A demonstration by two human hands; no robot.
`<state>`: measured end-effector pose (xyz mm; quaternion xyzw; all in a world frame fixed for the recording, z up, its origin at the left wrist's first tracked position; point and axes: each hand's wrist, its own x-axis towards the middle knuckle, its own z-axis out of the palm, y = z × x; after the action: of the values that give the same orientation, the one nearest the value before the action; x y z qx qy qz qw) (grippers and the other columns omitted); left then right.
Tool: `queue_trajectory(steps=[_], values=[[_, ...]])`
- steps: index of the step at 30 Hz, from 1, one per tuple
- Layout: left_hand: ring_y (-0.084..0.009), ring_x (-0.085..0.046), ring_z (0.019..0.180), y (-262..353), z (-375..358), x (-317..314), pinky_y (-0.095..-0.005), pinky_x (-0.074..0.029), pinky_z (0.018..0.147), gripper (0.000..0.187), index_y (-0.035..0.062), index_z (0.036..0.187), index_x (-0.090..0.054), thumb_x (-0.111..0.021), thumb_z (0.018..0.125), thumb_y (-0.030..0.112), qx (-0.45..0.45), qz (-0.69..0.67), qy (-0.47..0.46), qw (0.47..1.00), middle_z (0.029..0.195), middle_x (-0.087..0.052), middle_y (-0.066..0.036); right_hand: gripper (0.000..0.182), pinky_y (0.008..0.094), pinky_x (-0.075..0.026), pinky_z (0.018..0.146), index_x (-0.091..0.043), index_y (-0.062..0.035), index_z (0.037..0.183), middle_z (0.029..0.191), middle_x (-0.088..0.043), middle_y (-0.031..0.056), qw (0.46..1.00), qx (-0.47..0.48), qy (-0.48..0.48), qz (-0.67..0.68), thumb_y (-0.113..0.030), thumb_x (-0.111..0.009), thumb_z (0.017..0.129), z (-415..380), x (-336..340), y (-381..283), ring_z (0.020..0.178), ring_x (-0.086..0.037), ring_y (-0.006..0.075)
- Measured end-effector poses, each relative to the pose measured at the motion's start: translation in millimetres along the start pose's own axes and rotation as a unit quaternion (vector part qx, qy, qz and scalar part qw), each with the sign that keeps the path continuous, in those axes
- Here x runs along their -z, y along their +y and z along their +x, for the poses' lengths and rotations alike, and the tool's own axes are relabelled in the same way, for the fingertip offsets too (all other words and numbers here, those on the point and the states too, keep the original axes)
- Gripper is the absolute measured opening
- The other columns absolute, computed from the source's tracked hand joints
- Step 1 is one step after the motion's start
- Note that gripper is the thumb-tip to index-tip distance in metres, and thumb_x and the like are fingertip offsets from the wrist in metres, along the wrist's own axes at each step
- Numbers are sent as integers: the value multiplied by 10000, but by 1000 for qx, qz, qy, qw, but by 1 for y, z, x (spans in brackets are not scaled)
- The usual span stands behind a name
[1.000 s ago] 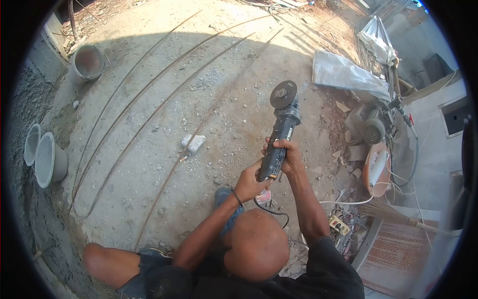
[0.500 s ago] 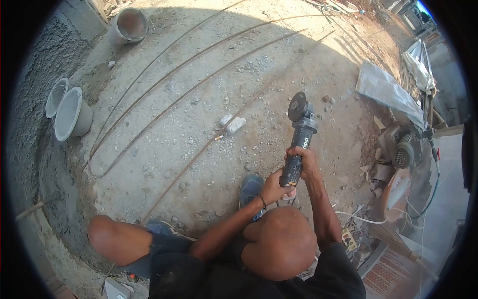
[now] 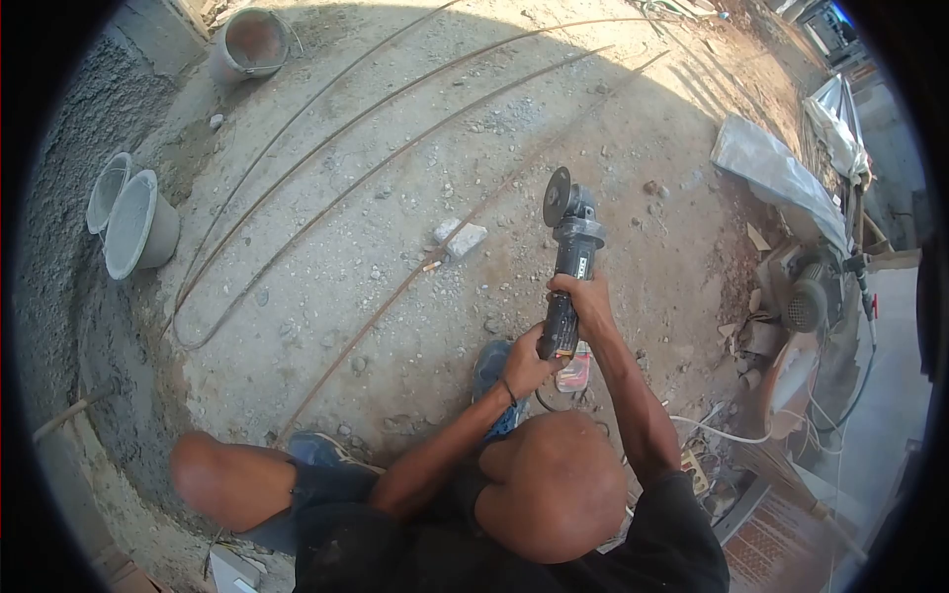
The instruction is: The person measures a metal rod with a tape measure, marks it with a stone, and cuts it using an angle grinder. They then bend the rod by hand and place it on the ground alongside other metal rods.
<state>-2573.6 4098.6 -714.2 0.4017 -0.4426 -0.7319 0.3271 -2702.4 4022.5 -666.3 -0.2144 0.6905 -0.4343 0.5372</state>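
Both my hands are wrapped round a black angle grinder [image 3: 567, 262], held in the air with its cutting disc [image 3: 557, 197] turned up and away from me. My left hand [image 3: 530, 366] grips the rear end of the body. Further forward, my right hand [image 3: 585, 299] closes round the middle. Left of the grinder, a long steel rod [image 3: 381, 310] runs along the ground and lies across a pale stone block [image 3: 460, 237], apart from the disc. A small white and orange mark [image 3: 432, 265] shows on the rod beside the block. Whether the disc is spinning cannot be told.
More bent rods [image 3: 326, 205] curve over the dirt ground. Buckets [image 3: 148, 232] stand at left, another bucket [image 3: 252, 47] at far left. A motor [image 3: 806, 296], a grey sheet [image 3: 771, 170] and a white cable [image 3: 722, 432] are at right. A packet [image 3: 573, 371] lies below the grinder.
The grinder and both hands have shifted left and slightly up and away from me. The disc shows more edge-on, and the packet beneath is more exposed.
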Motion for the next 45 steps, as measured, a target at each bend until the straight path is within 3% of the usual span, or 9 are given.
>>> queue_trajectory(steps=[3,15,23,25,27,28,31,37,45], values=[[-82,-593,645,-3,6,-1,-242,-474,538,439,0,1169,-547,-714,764,12,-37,-22,20,999,871,-645,-49,357,334,-501,486,-498,0,928,718,-577,94,1000,-3,-18,4,-1,-689,627,7,-3,-3,557,-601,195],[-99,-613,624,4,8,-7,-253,-480,511,495,12,1220,-495,-717,779,46,-47,50,30,997,888,-641,-70,442,340,-543,526,-445,4,1024,800,-567,112,997,29,-72,-26,10,-670,643,10,0,-13,597,-623,216],[-213,-674,910,-10,3,4,-359,-540,749,717,-9,1308,-442,-810,732,207,-109,94,68,987,1072,-644,-173,436,339,-515,525,-504,-17,1028,754,-574,86,991,-7,-119,-58,-11,-686,632,21,-7,-5,596,-608,200],[-158,-630,987,-3,-4,46,-328,-530,785,727,8,1340,-466,-814,745,239,-22,89,-40,995,1148,-645,-143,428,334,-512,531,-515,-16,1021,756,-579,82,986,-14,-141,-84,-16,-688,630,24,-15,-2,599,-607,194],[-160,-630,995,20,-10,108,-321,-532,776,639,19,1273,-553,-819,737,243,-14,205,52,977,1183,-639,-142,414,315,-503,551,-543,-18,999,769,-596,77,972,34,-180,-147,-47,-703,618,23,-21,-3,605,-605,176],[-167,-634,955,17,-10,137,-295,-527,704,508,38,1173,-627,-811,735,219,-56,263,199,943,1132,-652,-132,414,315,-503,551,-543,-18,999,769,-596,77,971,31,-182,-149,-47,-703,618,25,-22,-1,605,-605,176],[-319,-606,855,32,-19,205,-426,-477,784,380,38,1087,-651,-761,756,190,-178,469,418,757,947,-651,-146,437,311,-498,601,-569,-11,1001,782,-608,68,949,53,-227,-210,-88,-715,597,32,-36,4,639,-605,169],[-354,-605,857,-24,-37,239,-444,-467,775,354,49,1047,-674,-676,841,338,-46,484,329,809,910,-653,-164,527,330,-485,703,-594,13,1040,842,-633,104,896,112,-254,-347,-207,-713,577,47,-52,3,754,-608,211],[-374,-627,784,-29,-39,246,-434,-482,686,249,57,947,-694,-620,886,286,-67,420,334,841,845,-652,-182,594,350,-487,751,-592,17,1092,888,-649,136,870,126,-260,-400,-237,-717,569,60,-62,2,808,-620,245]])
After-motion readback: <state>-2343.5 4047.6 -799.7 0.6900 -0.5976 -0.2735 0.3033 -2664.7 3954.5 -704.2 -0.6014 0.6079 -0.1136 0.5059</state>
